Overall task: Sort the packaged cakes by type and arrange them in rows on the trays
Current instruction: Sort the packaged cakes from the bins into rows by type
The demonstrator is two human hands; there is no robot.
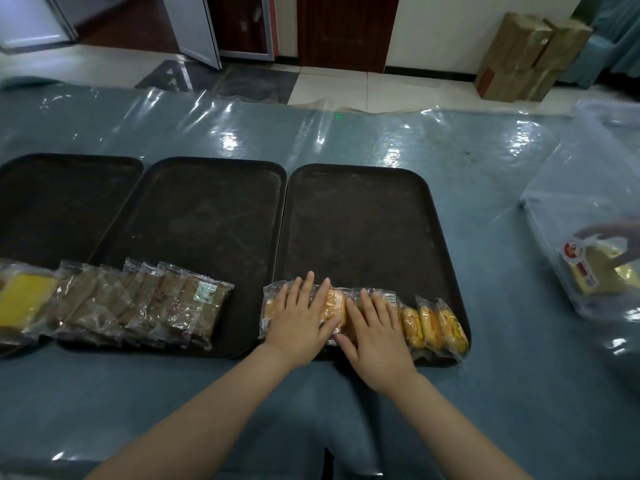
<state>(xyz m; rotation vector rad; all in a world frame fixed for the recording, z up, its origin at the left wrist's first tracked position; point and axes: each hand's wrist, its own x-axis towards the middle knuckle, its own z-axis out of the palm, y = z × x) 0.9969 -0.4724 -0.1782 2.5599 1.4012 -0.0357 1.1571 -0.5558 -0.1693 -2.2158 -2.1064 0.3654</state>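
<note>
Three dark rectangular plastic trays lie side by side on the worktop (519, 393), which is covered by a blue cloth under a clear plastic sheet.

Right tray (363, 216), at 12 o'clock from the person: a row of golden sponge cakes in clear wrappers (429, 325) runs along its near edge. The left hand (300, 317) lies flat on the left part of this row, fingers straight and slightly spread, pointing to 12 o'clock. The right hand (375, 323) lies flat on the middle of the row, just beside the left hand at its 3 o'clock, fingers straight. Neither hand grips a package; both press on the wrappers from above. Three cakes at the 3 o'clock end of the row stand uncovered.

Middle tray (207, 209), at 10 o'clock: a row of brown cakes in clear wrappers (145, 303) overlaps along its near edge.

Left tray (59, 199), at 9 o'clock: one yellow cake in a clear wrapper (20, 303) lies at its near edge, partly cut off by the picture border.

A clear plastic storage bin (571, 209) stands on the worktop at 2 o'clock, well apart from the trays. Inside it lies a yellow packaged cake with a red-and-white label (588, 271). Another person's hand (609, 232) reaches over that package; its grip cannot be determined.

Brown cardboard boxes (530, 53) stand on the tiled floor beyond the worktop at 1 o'clock.
</note>
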